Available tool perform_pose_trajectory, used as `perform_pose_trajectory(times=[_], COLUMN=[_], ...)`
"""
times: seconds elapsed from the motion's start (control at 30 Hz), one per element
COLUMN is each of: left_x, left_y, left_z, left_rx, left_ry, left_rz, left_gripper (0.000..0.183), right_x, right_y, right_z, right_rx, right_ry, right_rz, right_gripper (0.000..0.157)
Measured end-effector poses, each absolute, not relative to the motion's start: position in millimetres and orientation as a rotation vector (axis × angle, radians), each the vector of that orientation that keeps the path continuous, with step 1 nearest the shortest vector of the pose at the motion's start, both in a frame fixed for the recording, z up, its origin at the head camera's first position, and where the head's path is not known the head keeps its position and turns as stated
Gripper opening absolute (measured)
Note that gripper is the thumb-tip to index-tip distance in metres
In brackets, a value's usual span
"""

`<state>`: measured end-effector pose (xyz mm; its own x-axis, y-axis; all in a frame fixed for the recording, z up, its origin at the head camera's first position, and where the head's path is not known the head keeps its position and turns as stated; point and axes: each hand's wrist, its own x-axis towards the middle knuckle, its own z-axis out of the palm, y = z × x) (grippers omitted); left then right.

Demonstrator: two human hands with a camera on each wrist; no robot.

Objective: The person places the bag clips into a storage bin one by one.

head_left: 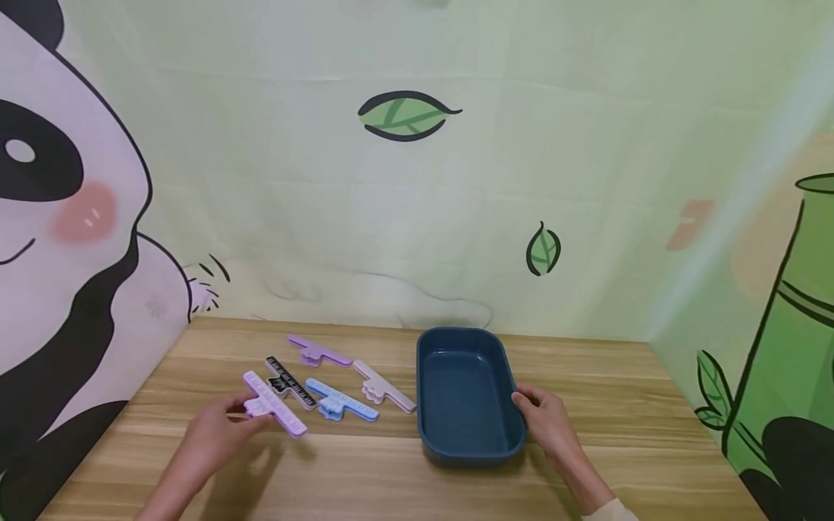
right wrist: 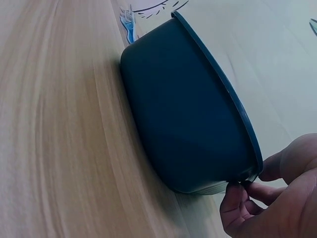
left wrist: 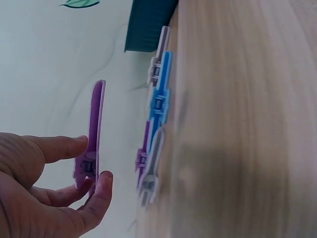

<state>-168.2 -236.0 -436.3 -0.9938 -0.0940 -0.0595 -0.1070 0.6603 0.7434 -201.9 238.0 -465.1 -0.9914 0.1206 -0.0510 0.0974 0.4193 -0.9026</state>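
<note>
My left hand (head_left: 218,438) pinches a light purple bag clip (head_left: 274,404) by its grip tab, lifted above the table as the left wrist view shows. Beyond it lie a black ruler-marked clip (head_left: 291,381), a blue clip (head_left: 343,400), a second purple clip (head_left: 319,350) and a pale pinkish-white clip (head_left: 384,387). With thumb and fingers, my right hand (head_left: 547,420) holds the right rim of a dark blue rectangular bin (head_left: 465,398), which stands on the table with nothing inside. In the right wrist view, the bin's outer wall (right wrist: 183,109) fills the middle.
The wood-grain table (head_left: 365,477) ends at a pale green backdrop (head_left: 293,181) printed with leaves, a panda and bamboo. The pale clip's lower end lies close to the bin's left side.
</note>
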Motion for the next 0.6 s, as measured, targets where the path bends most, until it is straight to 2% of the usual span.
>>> perform_pose_trajectory(times=[0.6], left_x=[-163.9], left_y=[-230.4], left_z=[-388.9], left_rx=[-0.131], left_ry=[2.835], left_rz=[1.33], left_gripper=[0.069], right_x=[-203.1], right_y=[239.1], right_z=[-468.4], right_rx=[-0.193], right_ry=[-2.61], right_rz=[1.681], right_gripper=[0.038])
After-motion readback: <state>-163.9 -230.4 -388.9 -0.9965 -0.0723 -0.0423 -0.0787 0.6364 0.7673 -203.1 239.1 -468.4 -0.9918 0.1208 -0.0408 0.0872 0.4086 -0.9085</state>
